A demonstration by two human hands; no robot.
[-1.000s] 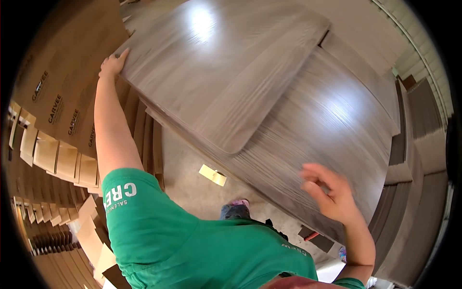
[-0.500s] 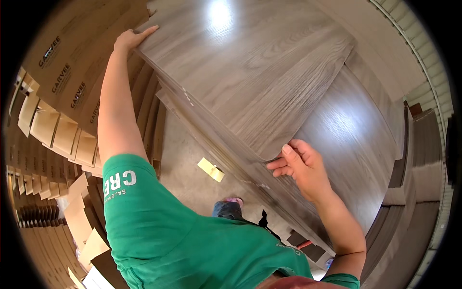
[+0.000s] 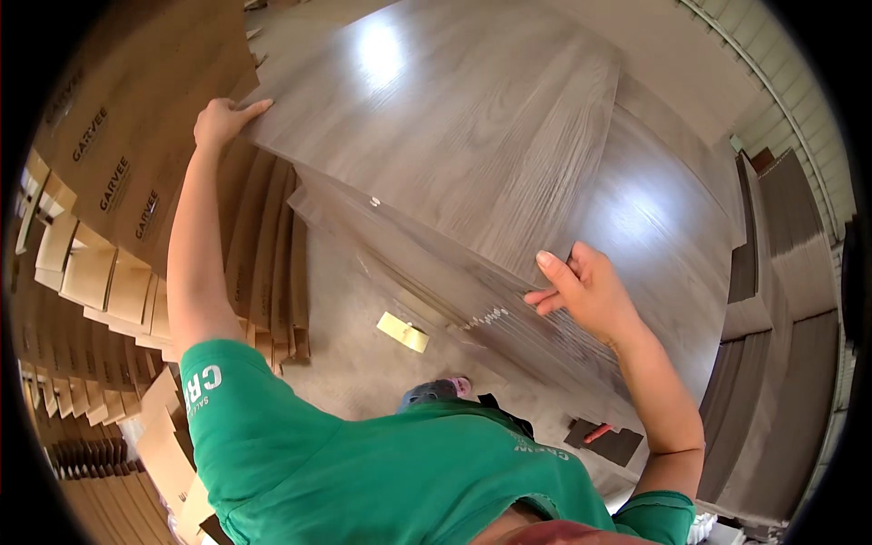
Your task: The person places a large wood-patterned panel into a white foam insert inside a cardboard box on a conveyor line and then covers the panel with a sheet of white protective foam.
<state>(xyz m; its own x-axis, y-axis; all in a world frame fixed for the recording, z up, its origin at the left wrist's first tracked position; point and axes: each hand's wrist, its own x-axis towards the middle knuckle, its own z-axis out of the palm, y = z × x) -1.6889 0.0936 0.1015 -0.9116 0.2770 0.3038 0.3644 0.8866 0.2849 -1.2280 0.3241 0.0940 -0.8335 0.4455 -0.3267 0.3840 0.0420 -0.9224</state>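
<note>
A wide grey wood-grain board (image 3: 445, 127) lies across the top of a stack of similar boards, turned at an angle to the board (image 3: 668, 236) beneath it. My left hand (image 3: 222, 124) grips its far left corner, thumb on the upper face and fingers mostly hidden below. At the near right corner of the same board is my right hand (image 3: 586, 295), its thumb above the edge and its fingers below. The stack's layered side edges (image 3: 472, 309) show under the near edge, with small pale marks on them.
Flattened brown cartons (image 3: 136, 136) stand in rows on the left. A yellow paper piece (image 3: 402, 332) lies on the concrete floor. More dark grey board stacks (image 3: 799, 272) stand at the right. A dark flat piece with a red-handled object (image 3: 599, 434) lies low right.
The top board has shifted and turned slightly over the stack. My left hand now appears lower and further left; my right hand appears further right, both still at the board's corners.
</note>
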